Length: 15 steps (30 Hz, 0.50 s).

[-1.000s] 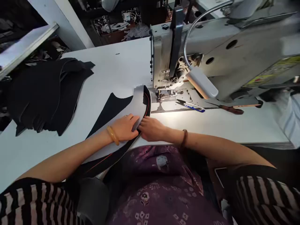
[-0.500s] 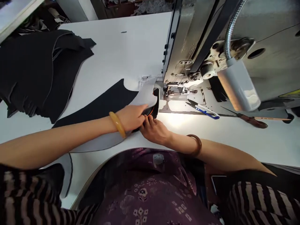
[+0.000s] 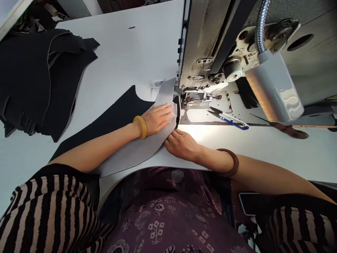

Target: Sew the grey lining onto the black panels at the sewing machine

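Observation:
My left hand (image 3: pixel 157 120) lies flat with its fingers stretched out on a grey fabric piece (image 3: pixel 131 154). Beneath that piece a black fabric panel (image 3: pixel 113 114) spreads out to the left. My right hand (image 3: pixel 181 143) pinches the near right edge of the layered fabric, its fingertips partly hidden under the edge. A narrow black strip (image 3: pixel 177 110) shows along the fabric's right edge, beside the sewing machine's presser foot (image 3: pixel 188 101). The fabric edge lies just left of the foot, seemingly apart from it.
A pile of black cut pieces (image 3: pixel 34 77) lies at the left. Blue-handled thread snips (image 3: pixel 231 121) and brown-handled scissors (image 3: pixel 288 130) rest right of the needle area. A lamp (image 3: pixel 275 89) hangs in front of the machine body (image 3: pixel 207 38). A phone (image 3: pixel 249 203) lies below the table edge.
My left hand has gone from pinching the folded fabric edge to lying flat on the grey piece. The fabric's fold is now laid flat; my right hand stays at its edge.

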Tool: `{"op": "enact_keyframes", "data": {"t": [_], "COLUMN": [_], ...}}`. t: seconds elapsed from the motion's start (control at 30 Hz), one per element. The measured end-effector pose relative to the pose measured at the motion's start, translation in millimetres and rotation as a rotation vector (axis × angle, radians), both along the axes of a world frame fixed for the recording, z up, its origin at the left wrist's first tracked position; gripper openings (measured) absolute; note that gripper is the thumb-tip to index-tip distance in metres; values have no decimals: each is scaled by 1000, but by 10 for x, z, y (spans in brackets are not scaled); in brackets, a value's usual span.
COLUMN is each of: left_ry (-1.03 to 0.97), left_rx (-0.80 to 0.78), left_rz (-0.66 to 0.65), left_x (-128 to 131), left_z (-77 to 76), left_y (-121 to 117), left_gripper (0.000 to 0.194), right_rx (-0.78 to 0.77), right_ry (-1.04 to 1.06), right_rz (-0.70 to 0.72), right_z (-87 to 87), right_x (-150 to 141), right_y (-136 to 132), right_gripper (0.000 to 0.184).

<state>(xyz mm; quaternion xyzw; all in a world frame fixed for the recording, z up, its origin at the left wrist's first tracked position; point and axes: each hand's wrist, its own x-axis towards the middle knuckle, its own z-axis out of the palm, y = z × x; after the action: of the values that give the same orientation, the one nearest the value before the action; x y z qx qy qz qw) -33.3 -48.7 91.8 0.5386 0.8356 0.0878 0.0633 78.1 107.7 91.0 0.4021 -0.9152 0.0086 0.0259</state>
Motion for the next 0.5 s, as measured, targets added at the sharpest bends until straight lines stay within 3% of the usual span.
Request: {"op": "enact_keyframes", "data": {"t": [0.17, 0.27, 0.5], "left_ry": [33, 33, 89], "left_rx": [35, -31, -270], "left_rz": [-12, -43, -85], "left_x": [-43, -37, 81], "left_z": [-66, 26, 277], "left_y": [11, 16, 156], "left_gripper": [47, 46, 41], "right_rx": [-14, -44, -116], "right_ry": [122, 130, 153], "right_rz": [-142, -194, -102], "right_z": [-28, -79, -164], "right_x": [-132, -145, -18], "right_y": [112, 71, 19], "right_gripper": [31, 32, 29]}}
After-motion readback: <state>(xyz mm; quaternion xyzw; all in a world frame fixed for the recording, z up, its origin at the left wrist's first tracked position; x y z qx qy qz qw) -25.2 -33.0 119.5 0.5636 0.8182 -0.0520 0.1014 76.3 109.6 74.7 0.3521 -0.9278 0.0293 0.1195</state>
